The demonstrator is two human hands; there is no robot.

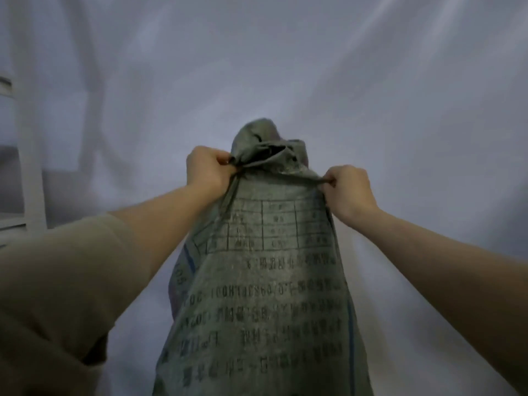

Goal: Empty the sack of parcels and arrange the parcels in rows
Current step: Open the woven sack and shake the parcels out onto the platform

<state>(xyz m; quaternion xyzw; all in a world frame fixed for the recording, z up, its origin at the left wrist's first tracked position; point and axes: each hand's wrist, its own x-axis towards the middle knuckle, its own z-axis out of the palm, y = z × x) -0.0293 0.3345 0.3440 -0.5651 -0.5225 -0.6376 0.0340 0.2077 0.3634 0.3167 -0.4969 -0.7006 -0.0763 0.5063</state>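
Observation:
A tall grey-green woven sack (265, 295) with black printed text and a table grid stands upright in the middle of the view, reaching down to the bottom edge. My left hand (204, 170) grips the bunched fabric at the left of its top end. My right hand (347, 188) pinches the top edge at the right corner. The top end between my hands is crumpled and folded. No parcels are visible; the sack's contents are hidden.
A white sheet (285, 81) covers the whole surface behind and around the sack. A white shelf frame (27, 167) stands at the far left edge. My left arm wears a beige sleeve (57, 281).

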